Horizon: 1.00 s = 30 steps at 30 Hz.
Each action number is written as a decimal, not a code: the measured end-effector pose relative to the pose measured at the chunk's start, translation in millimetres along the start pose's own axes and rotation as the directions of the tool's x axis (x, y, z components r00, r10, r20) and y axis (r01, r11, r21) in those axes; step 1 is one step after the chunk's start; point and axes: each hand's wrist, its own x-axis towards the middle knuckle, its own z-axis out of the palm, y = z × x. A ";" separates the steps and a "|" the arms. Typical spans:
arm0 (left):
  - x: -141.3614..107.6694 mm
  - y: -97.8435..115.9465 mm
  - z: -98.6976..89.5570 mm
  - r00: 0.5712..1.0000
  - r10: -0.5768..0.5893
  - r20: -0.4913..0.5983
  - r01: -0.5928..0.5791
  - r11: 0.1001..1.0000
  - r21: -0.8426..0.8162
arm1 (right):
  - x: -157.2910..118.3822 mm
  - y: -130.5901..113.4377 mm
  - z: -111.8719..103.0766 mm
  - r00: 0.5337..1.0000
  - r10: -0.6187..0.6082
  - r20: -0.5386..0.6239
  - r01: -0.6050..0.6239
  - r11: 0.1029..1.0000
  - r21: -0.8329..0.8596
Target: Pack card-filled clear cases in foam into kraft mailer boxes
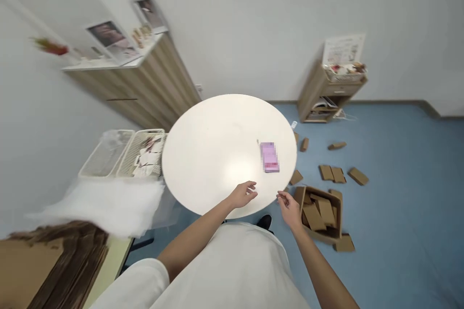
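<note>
A flat rectangular purple-pink item point(269, 157) lies on the right part of the round white table point(210, 154); its surface is too blocky to make out. My left hand point(244, 194) hovers over the near side of the tabletop, its fingers loosely bent and apart, holding nothing. Just past the table's near right edge is my right hand point(289, 206), with bent, slightly parted fingers and nothing visible in them. Both hands are nearest to the purple-pink item, which neither touches. A small thin object point(257, 141) lies beside its upper left corner.
An open cardboard box point(297, 196) filled with small brown boxes stands on the floor at right, with several more scattered around. White baskets point(125, 166), translucent wrapping point(119, 203) and stacked flat cardboard point(72, 260) are at left. Behind are a cabinet point(159, 82) and a shelf unit point(312, 91).
</note>
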 end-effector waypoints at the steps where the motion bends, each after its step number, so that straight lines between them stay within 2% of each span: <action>1: -10.9 -7.6 -18.7 0.999 -0.012 -0.049 0.011 1.000 -0.016 | 4.1 -12.0 15.0 0.999 -0.017 0.034 0.018 1.000 -0.017; 5: -58.3 -49.9 -86.8 0.969 -0.069 -0.238 0.046 0.994 -0.102 | 7.6 -56.4 88.9 0.982 -0.069 0.175 0.079 0.996 -0.050; 8: -91.9 -91.7 -122.4 0.910 -0.149 -0.388 0.082 0.979 -0.184 | 2.0 -79.3 150.9 0.933 -0.094 0.346 0.129 0.988 -0.080; 12: -134.4 -137.4 -154.3 0.812 -0.278 -0.514 0.145 0.948 -0.284 | -8.6 -98.8 226.1 0.800 -0.069 0.596 0.212 0.962 -0.173; 16: -176.9 -155.9 -186.3 0.785 -0.374 -0.495 0.256 0.922 -0.291 | -15.9 -115.2 282.7 0.603 0.035 0.797 0.314 0.908 -0.277; 18: -194.5 -159.1 -201.1 0.778 -0.407 -0.478 0.318 0.912 -0.260 | -15.8 -123.0 302.5 0.522 0.088 0.848 0.383 0.865 -0.325; 19: -201.6 -160.2 -207.2 0.773 -0.423 -0.473 0.348 0.906 -0.241 | -14.6 -126.7 310.3 0.497 0.102 0.862 0.418 0.842 -0.341; 23: -218.1 -163.4 -221.4 0.746 -0.483 -0.459 0.454 0.873 -0.179 | -2.8 -139.0 329.3 0.429 0.090 0.899 0.490 0.813 -0.315; 26: -221.6 -164.1 -224.8 0.742 -0.522 -0.421 0.522 0.843 -0.125 | 11.6 -144.8 337.3 0.409 0.078 0.909 0.488 0.823 -0.290; 30: -218.3 -164.0 -230.7 0.763 -0.539 -0.358 0.558 0.828 -0.056 | 29.5 -150.1 349.4 0.422 0.046 0.905 0.484 0.833 -0.268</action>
